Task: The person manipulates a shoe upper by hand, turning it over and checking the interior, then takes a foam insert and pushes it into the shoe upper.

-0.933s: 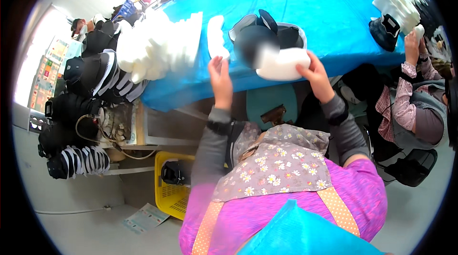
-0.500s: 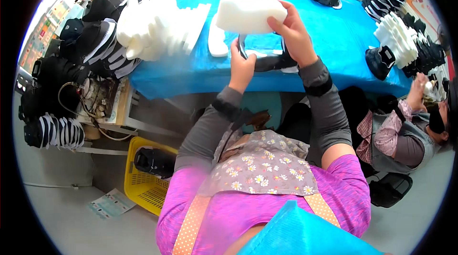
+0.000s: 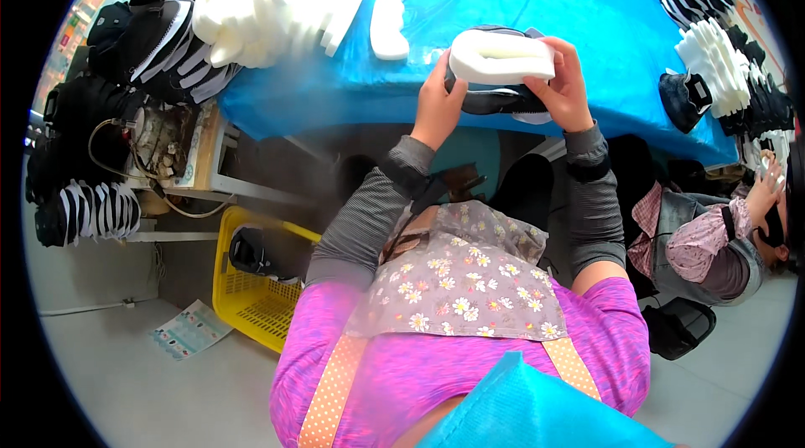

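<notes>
My right hand pinches the right end of a white foam piece, which is folded into a narrow loop. Beneath and around the foam shows a black shoe upper with a pale edge. My left hand is closed on the left end of the upper, its fingers also against the foam. How deep the foam sits in the shoe opening, I cannot tell. A second white foam piece lies flat on the blue-covered table, to the left of my hands.
Stacked white foam pieces and black shoes crowd the left side. More foam and a black shoe stand at right. A yellow basket is on the floor. A co-worker's hand is at far right.
The foam piece, held flat above the shoe opening before, is now bent into a loop and lowered onto the upper. My right hand has come down with it. The view has shifted slightly.
</notes>
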`<state>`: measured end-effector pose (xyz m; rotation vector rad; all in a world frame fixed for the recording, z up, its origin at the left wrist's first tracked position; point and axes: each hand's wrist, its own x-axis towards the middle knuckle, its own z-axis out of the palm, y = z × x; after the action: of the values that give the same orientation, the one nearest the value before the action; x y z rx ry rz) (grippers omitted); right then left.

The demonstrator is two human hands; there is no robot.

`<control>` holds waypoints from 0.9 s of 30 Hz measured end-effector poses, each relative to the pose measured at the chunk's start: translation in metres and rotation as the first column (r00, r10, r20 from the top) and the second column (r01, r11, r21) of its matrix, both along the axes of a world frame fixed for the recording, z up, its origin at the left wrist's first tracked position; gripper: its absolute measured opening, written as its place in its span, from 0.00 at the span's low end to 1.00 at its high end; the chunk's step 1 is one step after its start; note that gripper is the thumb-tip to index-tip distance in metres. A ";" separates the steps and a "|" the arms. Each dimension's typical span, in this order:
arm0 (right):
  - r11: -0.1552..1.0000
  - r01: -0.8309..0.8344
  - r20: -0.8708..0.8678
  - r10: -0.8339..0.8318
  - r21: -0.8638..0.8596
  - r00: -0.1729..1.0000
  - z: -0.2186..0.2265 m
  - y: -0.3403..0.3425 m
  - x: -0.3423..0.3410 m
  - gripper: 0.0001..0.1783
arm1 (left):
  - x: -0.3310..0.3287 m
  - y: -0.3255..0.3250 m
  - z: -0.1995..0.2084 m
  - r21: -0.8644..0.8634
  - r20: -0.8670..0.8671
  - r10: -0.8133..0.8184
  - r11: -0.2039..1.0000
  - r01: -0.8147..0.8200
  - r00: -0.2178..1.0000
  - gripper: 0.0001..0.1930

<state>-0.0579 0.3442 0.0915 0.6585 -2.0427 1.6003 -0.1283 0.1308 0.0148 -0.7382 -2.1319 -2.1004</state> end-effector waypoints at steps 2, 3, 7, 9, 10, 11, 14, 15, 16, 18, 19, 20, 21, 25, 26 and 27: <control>0.996 0.050 -0.030 -0.048 0.073 0.998 -0.002 0.001 0.005 0.31 | 0.000 -0.001 0.002 0.013 0.020 -0.024 1.000 0.024 1.000 0.29; 0.984 0.104 -0.070 -0.095 0.145 0.993 -0.003 0.002 0.008 0.30 | 0.001 -0.001 0.005 0.034 0.037 -0.038 0.999 0.037 0.999 0.30; 0.961 0.201 -0.114 -0.182 0.192 0.977 -0.005 0.002 0.012 0.28 | 0.006 -0.003 0.003 0.033 0.032 -0.069 0.997 0.068 0.997 0.32; 0.919 0.265 -0.137 -0.234 0.293 0.963 0.005 0.000 0.013 0.27 | 0.008 -0.005 0.004 0.033 0.049 -0.098 0.995 0.096 0.994 0.32; 0.862 0.317 -0.164 -0.274 0.395 0.948 0.007 -0.001 0.014 0.27 | 0.008 -0.006 0.004 0.038 0.067 -0.119 0.992 0.116 0.991 0.33; 0.862 0.323 -0.161 -0.282 0.389 0.946 0.005 -0.001 0.015 0.27 | 0.007 -0.007 0.003 0.032 0.068 -0.126 0.992 0.124 0.990 0.33; 0.805 0.401 -0.158 -0.370 0.437 0.916 0.001 -0.002 0.013 0.27 | 0.003 -0.010 0.000 0.006 0.007 -0.147 0.989 0.147 0.989 0.34; 0.806 0.407 -0.181 -0.364 0.430 0.914 -0.002 -0.001 0.012 0.27 | 0.003 -0.009 -0.001 0.017 -0.002 -0.156 0.988 0.156 0.988 0.35; 0.807 0.412 -0.204 -0.358 0.424 0.911 -0.005 0.000 0.011 0.28 | 0.003 -0.009 -0.002 0.028 -0.012 -0.164 0.986 0.165 0.986 0.35; 0.813 0.410 -0.223 -0.346 0.413 0.911 -0.007 0.001 0.010 0.28 | 0.003 -0.011 -0.002 0.027 0.010 -0.182 0.983 0.182 0.983 0.36; 0.819 0.407 -0.241 -0.333 0.406 0.912 -0.008 0.002 0.010 0.28 | 0.003 -0.011 -0.002 0.030 0.033 -0.199 0.980 0.198 0.979 0.36; 0.819 0.407 -0.239 -0.335 0.405 0.911 -0.009 0.003 0.010 0.28 | 0.003 -0.011 -0.003 0.028 0.035 -0.200 0.979 0.199 0.979 0.36; 0.819 0.403 -0.235 -0.332 0.408 0.913 -0.009 0.003 0.010 0.29 | 0.001 -0.012 -0.004 0.031 0.050 -0.207 0.978 0.206 0.977 0.36; 0.826 0.394 -0.228 -0.325 0.404 0.918 -0.010 0.004 0.009 0.29 | 0.001 -0.012 -0.003 0.028 0.058 -0.213 0.977 0.212 0.975 0.37; 0.825 0.395 -0.228 -0.327 0.404 0.917 -0.011 0.004 0.009 0.29 | 0.001 -0.012 -0.003 0.028 0.058 -0.215 0.976 0.214 0.975 0.37; 0.824 0.390 -0.227 -0.322 0.410 0.919 -0.011 0.004 0.009 0.29 | 0.001 -0.012 -0.004 0.035 0.058 -0.218 0.976 0.216 0.974 0.37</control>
<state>-0.0491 0.3483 0.0801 0.4840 -2.2736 0.8445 -0.1276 0.1187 0.0108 -0.9558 -2.1337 -2.2827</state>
